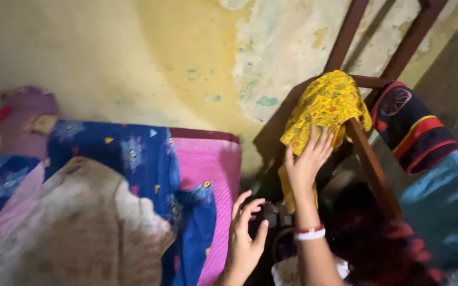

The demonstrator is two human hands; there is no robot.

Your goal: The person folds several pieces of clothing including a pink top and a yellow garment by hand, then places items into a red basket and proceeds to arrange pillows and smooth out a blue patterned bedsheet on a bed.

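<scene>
Right hand: our right hand (307, 159) is raised with fingers spread flat against the yellow cloth (325, 107), touching it, not clenched round it.
Left hand: our left hand (246, 237) is open with fingers loosely curled, just beside a small dark object (278, 214) low in the gap between bed and frame; we cannot tell whether it touches it.
Yellow cloth: it hangs draped over the top rail of the brown wooden frame (368, 153), by the peeling yellow wall (160, 63).
Risk, cloth: we judge that it could slide off the rail into the dark gap below, since only an open palm steadies it.
Risk, snag: the fabric might catch on the frame's corner if pulled sideways.
Risk, dark object: it is dim and blurred, so a grab at it could miss.
Risk, striped cloth: the dark cloth with red and yellow stripes (412, 130), on the same frame, could be dragged along.
Count, hands: two, both ours.
Count, yellow cloths: one.
Count, striped cloths: one.
Count, bangles: two on the right wrist (309, 233), one red and one white.
Count, bed: one bed (208, 175), with a pink mattress and blue patterned sheet.
</scene>
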